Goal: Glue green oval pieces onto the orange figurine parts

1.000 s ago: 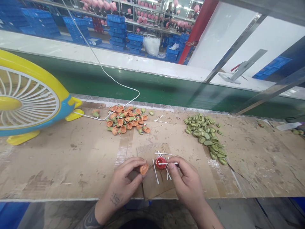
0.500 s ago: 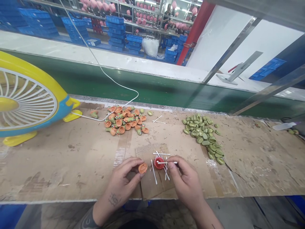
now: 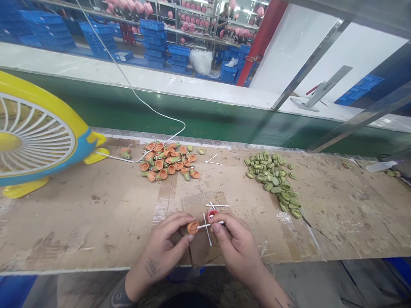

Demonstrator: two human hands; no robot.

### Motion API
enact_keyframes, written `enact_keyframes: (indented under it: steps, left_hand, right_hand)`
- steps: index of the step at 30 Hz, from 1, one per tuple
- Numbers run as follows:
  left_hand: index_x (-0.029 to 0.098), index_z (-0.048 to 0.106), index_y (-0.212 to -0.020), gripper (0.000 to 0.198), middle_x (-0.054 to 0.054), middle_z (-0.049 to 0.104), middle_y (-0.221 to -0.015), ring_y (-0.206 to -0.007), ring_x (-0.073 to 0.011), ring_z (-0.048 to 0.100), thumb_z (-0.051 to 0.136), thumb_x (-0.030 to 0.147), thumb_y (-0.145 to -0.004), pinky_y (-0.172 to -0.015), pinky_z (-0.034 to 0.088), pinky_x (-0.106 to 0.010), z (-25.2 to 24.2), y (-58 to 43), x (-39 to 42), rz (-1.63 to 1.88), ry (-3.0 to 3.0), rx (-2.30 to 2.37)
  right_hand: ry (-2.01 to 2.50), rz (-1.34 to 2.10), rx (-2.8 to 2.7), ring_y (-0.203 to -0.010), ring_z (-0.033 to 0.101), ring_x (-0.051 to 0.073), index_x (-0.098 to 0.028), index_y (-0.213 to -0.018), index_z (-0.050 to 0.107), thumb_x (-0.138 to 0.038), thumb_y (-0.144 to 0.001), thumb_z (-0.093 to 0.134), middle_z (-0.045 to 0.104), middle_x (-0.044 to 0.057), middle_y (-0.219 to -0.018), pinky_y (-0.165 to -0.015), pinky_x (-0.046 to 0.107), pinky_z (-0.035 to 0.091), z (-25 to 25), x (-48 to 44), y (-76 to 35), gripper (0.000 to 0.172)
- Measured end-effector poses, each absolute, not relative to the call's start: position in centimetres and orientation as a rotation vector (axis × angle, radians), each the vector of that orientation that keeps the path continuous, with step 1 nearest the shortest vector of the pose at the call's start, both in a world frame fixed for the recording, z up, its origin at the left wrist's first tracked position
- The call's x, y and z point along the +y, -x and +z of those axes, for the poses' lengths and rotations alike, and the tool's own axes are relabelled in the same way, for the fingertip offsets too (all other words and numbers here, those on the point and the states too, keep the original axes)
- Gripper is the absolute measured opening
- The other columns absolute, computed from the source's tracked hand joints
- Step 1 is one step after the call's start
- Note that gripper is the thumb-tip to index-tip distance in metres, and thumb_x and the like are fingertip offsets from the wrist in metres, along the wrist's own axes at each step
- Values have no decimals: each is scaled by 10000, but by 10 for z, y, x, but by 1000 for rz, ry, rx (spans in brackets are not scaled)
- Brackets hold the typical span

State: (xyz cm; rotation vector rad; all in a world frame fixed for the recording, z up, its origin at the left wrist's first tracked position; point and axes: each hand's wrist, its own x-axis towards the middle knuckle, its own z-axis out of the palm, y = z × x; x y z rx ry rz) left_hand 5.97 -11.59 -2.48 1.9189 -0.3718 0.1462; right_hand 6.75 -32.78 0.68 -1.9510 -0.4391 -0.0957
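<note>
Between the thumb and fingers of my left hand [image 3: 170,241] is a small orange figurine piece [image 3: 192,227], its hollow side facing up and to the right. My right hand [image 3: 236,241] pinches a cotton swab [image 3: 208,225], whose left tip is at the rim of the orange piece. Partly hidden behind my right fingers sits a small red cap [image 3: 212,213]. Loose swabs lie around it, among them a white cotton swab [image 3: 207,231] on a cardboard square [image 3: 195,248].
A heap of orange and green figurine pieces [image 3: 170,159] lies at the back left, and green oval pieces [image 3: 272,177] to the right. A yellow and blue fan [image 3: 77,141] stands at the left with its white cord [image 3: 150,109]. Far right lies a plastic bottle [image 3: 380,166].
My right hand has moved left and slightly down with the cotton swab, from over the red cap to the orange piece. My left hand stays nearly in place.
</note>
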Motion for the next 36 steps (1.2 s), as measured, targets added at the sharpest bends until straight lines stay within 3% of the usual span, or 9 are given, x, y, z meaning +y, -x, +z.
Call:
enact_keyframes:
  steps: [8,14,17,21,27,36]
  left_hand:
    - [292,696,-1269,324,-64,767,-1184,-1094,-233,724,643,219,-958,-936,600,-337,-32,-56,-113,101,-1940,-362]
    - [259,702,-1236,294,-91,742,-1207,-1131,-250,707,603,204,-964,-961,597,-373,-36,-59,-116,192,-1980,-268]
    - [244,695,-1268,363,-120,698,-1258,-1173,-261,688,626,169,-920,-887,627,-340,-34,-61,-118,208,-1999,-284]
    - [235,666,-1269,386,-112,731,-1197,-1116,-256,719,650,164,-889,-885,629,-351,-35,-59,-121,165,-2001,-241]
    - [237,662,-1108,243,-74,763,-1107,-1050,-235,737,645,159,-878,-900,610,-357,-36,-56,-123,120,-1926,-220]
    - [236,710,-1123,266,-81,788,-1105,-1031,-246,746,665,159,-873,-901,614,-364,-23,-60,-122,133,-1998,-335]
  right_hand:
    - [1916,-178,-536,-872,655,157,-242,-1045,644,-161,-1028,513,681,17,-934,-794,270,507,12,-334,-66,155]
    - [2123,-165,-373,-850,678,169,-235,-975,669,-204,-1032,520,722,17,-909,-772,268,518,7,-352,-76,163]
    - [2214,-126,-401,-912,693,192,-227,-989,676,-201,-1026,513,741,36,-963,-818,293,525,-1,-355,-79,169]
    - [2251,-128,-442,-946,696,202,-222,-1015,681,-188,-1020,507,745,46,-999,-844,311,525,-7,-354,-81,178]
    - [2078,-244,-333,-862,681,176,-237,-985,689,-234,-1034,532,728,24,-919,-790,277,529,6,-352,-74,165]
    - [1894,-13,-263,-820,687,180,-228,-998,704,-333,-1034,548,721,31,-867,-724,275,526,2,-332,-60,191]
